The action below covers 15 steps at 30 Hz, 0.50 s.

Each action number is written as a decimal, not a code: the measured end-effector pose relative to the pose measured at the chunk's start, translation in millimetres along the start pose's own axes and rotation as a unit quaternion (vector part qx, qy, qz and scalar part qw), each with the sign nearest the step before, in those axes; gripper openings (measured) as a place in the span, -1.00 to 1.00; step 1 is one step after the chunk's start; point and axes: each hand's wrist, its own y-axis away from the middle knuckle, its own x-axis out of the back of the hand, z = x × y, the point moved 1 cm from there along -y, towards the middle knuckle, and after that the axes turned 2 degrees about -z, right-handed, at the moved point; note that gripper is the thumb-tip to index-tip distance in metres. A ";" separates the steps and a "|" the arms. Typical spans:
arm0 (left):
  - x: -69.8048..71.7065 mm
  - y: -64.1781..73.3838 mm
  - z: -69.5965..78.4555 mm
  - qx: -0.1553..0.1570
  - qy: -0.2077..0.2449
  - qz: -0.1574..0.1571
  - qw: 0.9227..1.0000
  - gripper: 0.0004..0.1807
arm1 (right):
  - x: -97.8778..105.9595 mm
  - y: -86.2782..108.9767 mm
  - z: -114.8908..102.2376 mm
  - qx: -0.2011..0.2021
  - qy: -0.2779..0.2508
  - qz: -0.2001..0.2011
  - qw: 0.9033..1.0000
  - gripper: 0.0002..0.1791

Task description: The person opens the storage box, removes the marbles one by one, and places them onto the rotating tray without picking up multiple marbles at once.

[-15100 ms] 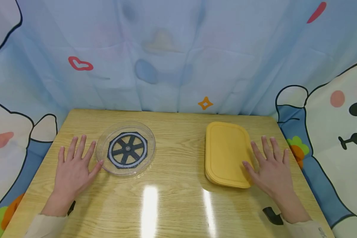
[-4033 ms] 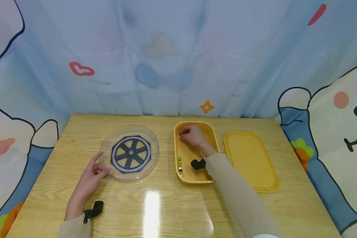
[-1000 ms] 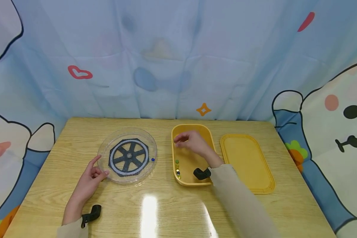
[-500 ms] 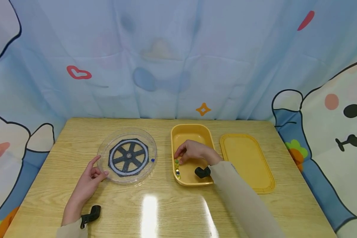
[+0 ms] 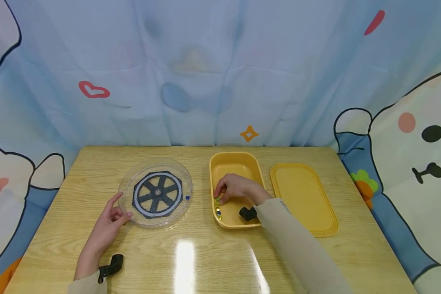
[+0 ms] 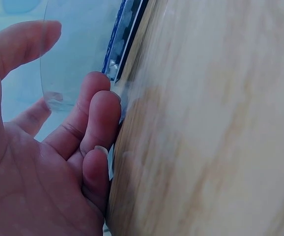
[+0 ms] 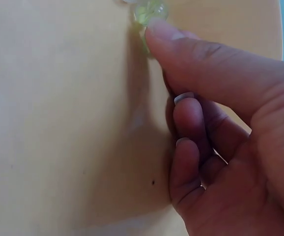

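Observation:
In the head view, my left hand (image 5: 106,226) holds the near-left rim of a clear round dish (image 5: 132,173), thumb and index finger spread along the edge. A dark, spoked wheel shape shows in the dish, and a blue marble (image 5: 187,197) lies at its right side. Inside a yellow plastic box (image 5: 239,156), my right hand (image 5: 239,188) pinches a green marble (image 5: 218,199) by the left wall. Several yellow and dark marbles (image 5: 218,212) line that wall just nearer. The right wrist view shows the thumb against greenish glass (image 7: 151,11); the index fingertip is mostly hidden.
A yellow lid (image 5: 305,200) lies flat to the right of the box, with my right sleeve (image 5: 297,241) across its near-left corner. The wooden table (image 5: 143,261) ends at a printed blue curtain (image 5: 206,73) behind.
The lid came off the box earlier, and a blue marble went into the dish. Over the last second, my right hand moved nearer along the box's left wall to the green marble. The left hand stayed put.

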 end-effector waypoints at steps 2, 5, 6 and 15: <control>0.6 -0.4 -0.5 -0.002 0.002 0.002 1.000 -0.18 | 0.8 -0.7 -0.8 0.006 0.006 -0.001 1.000 -0.84; 1.0 -1.2 -1.6 -0.005 0.004 0.005 1.000 -0.19 | 2.3 -1.8 -0.9 0.015 0.002 -0.003 1.000 -0.85; 1.0 -1.6 -1.9 -0.005 0.005 0.008 1.000 -0.20 | 3.0 -2.1 -0.8 0.019 -0.001 -0.004 1.000 -0.85; -0.8 -2.6 -4.1 -0.009 0.019 0.008 1.000 -0.20 | 8.9 2.1 -3.2 0.037 -0.028 0.006 0.999 -0.88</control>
